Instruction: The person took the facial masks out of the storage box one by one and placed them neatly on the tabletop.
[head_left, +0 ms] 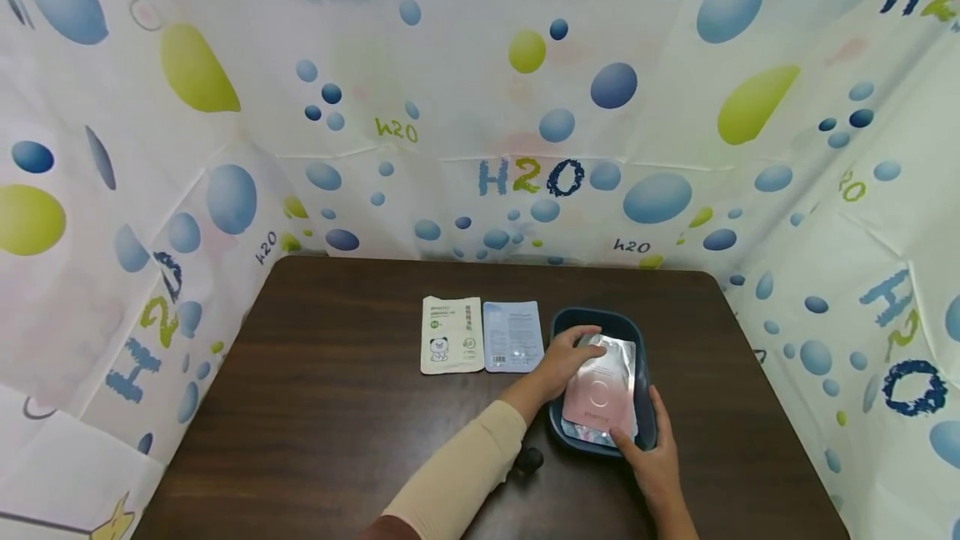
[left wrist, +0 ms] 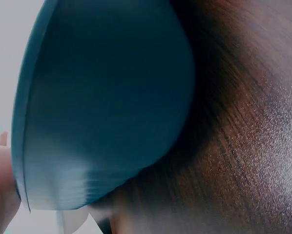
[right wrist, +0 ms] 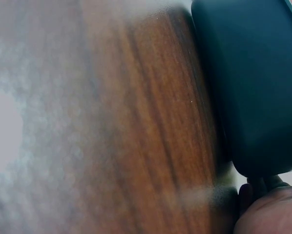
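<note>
On the table's right half stands a dark blue plastic basin holding flat packets. A pink-and-silver packet lies uppermost, with a patterned packet showing under its near edge. My left hand reaches over the basin's left rim and pinches the pink packet near its far end; some fingertips are hidden. My right hand grips the basin's near right side, fingers outside, thumb over the rim by the packets. The left wrist view shows the basin's outer wall; the right wrist view shows its wall too.
Left of the basin, a cream packet with a bear print and a light blue packet lie side by side. A small black object sits near my left forearm. Printed sheeting hangs behind the dark wooden table.
</note>
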Action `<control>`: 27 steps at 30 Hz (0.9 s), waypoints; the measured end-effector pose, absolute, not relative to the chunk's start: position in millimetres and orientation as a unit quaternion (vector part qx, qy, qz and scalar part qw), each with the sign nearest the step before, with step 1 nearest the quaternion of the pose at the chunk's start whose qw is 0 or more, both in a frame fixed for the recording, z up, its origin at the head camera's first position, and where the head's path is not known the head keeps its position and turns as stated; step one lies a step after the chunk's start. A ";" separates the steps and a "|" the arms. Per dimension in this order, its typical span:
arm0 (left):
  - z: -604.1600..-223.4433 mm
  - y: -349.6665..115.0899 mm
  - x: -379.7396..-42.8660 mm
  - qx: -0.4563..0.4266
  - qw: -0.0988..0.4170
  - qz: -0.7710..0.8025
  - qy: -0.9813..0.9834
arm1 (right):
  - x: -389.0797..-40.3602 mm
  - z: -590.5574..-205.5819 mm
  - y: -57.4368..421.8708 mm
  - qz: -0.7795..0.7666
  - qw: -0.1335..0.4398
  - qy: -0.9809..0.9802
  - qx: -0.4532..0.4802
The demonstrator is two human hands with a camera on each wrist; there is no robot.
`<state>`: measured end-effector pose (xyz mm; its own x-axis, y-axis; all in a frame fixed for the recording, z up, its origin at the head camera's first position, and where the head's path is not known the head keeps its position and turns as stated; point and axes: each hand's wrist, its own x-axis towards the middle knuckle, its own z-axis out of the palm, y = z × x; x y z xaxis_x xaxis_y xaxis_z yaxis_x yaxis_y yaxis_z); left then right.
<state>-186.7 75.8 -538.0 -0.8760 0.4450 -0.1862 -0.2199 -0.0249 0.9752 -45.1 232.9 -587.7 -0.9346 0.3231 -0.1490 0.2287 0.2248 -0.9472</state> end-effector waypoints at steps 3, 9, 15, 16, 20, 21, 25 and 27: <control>-538.1 74.6 -185.1 0.102 0.235 0.689 0.678 | -45.1 -587.2 232.5 0.595 0.034 -0.783 -0.180; -539.4 73.3 -184.7 0.117 0.222 0.679 0.690 | -45.2 -586.4 232.1 0.595 0.030 -0.781 -0.185; -542.5 74.6 -185.7 0.133 0.208 0.701 0.669 | -44.9 -585.9 234.2 0.596 0.032 -0.781 -0.185; -542.3 74.3 -185.7 0.135 0.207 0.696 0.674 | -44.8 -585.5 234.5 0.595 0.030 -0.781 -0.186; -541.5 72.0 -185.0 0.145 0.215 0.670 0.695 | -44.2 -584.8 234.6 0.590 0.023 -0.784 -0.190; -541.4 71.5 -184.7 0.146 0.219 0.668 0.696 | -44.0 -584.7 234.4 0.589 0.023 -0.785 -0.190; -540.4 70.4 -183.8 0.163 0.228 0.653 0.703 | -43.5 -584.7 233.4 0.590 0.025 -0.785 -0.189; -540.1 70.7 -184.2 0.173 0.228 0.650 0.704 | -43.5 -584.6 233.1 0.592 0.030 -0.783 -0.186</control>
<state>-184.2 70.7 -540.1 -0.8358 0.5404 -0.0969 -0.0531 0.0962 0.9939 -43.5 233.1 -584.6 -0.9287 0.3278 -0.1733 0.2562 0.2293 -0.9390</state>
